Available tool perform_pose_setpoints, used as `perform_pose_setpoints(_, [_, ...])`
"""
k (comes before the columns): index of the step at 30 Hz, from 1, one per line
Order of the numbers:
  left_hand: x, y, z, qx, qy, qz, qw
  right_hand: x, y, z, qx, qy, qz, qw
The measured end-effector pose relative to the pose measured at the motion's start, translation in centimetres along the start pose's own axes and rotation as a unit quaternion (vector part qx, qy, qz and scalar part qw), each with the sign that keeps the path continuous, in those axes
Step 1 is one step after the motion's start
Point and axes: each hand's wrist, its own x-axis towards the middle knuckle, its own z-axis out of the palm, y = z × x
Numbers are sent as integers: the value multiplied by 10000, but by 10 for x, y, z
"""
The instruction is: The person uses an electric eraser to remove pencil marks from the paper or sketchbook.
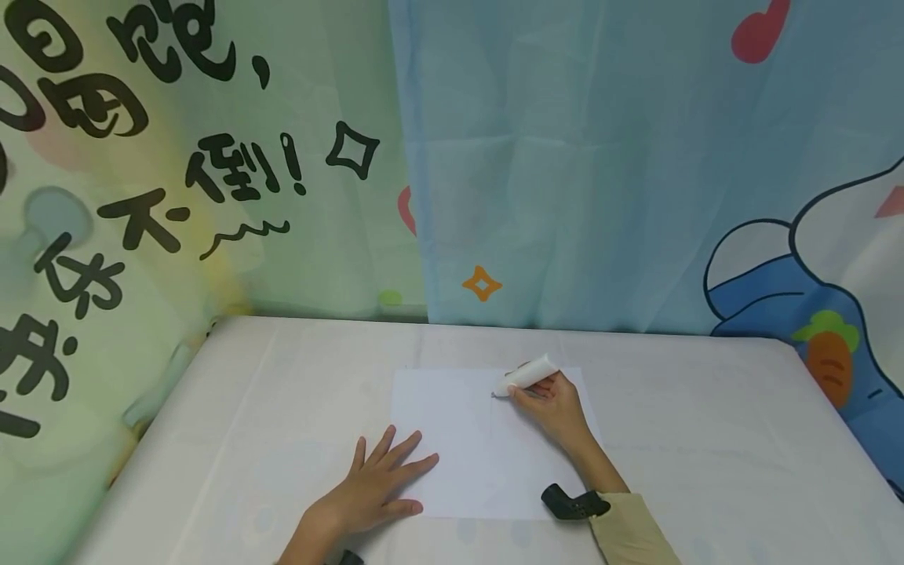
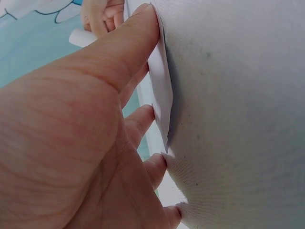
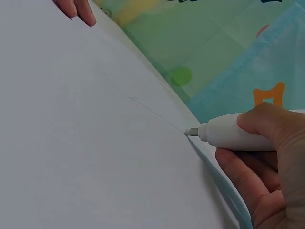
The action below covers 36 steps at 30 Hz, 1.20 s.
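A sheet of white paper (image 1: 466, 447) lies on the table. My right hand (image 1: 558, 404) grips a thick white electric eraser (image 1: 530, 374) near the sheet's far right part. In the right wrist view, the narrow grey tip of the eraser meets the end of a thin pencil line (image 3: 157, 115), with a few faint marks at its other end. With fingers spread, my left hand (image 1: 377, 486) rests across the sheet's near left edge. The left wrist view shows that paper edge (image 2: 162, 86) lifted slightly beside the thumb and fingers.
A white cloth covers the table (image 1: 706, 439). Behind it hang a green curtain (image 1: 318, 259) with black lettering and a blue curtain (image 1: 600, 196) with cartoon prints. A black wrist device (image 1: 572, 502) sits by the right sleeve.
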Motion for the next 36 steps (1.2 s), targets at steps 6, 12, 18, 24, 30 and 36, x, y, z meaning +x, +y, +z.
perform_pose_setpoints(6, [0, 0, 1, -1, -2, -21, 10000, 0, 1, 0, -24, -25, -55, 10000])
perform_pose_setpoints(12, [1, -1, 1, 39, -7, -52, 10000, -1, 1, -1, 15, -56, -98, 9999])
perform_pose_setpoints(18, [1, -3, 2, 7, 9, -25, 10000, -1, 0, -1, 123, -97, -96, 9998])
perform_pose_setpoints(24, [0, -3, 1, -16, 54, 31, 10000, -1, 1, -1, 144, -90, -232, 9996])
perform_pose_setpoints(30, [0, -3, 2, 0, 80, 31, 10000, 0, 1, -1, 104, -101, -325, 9994])
perform_pose_setpoints(36, [0, -2, 2, -31, 76, 33, 10000, -1, 1, -2, 38, -109, -280, 9995])
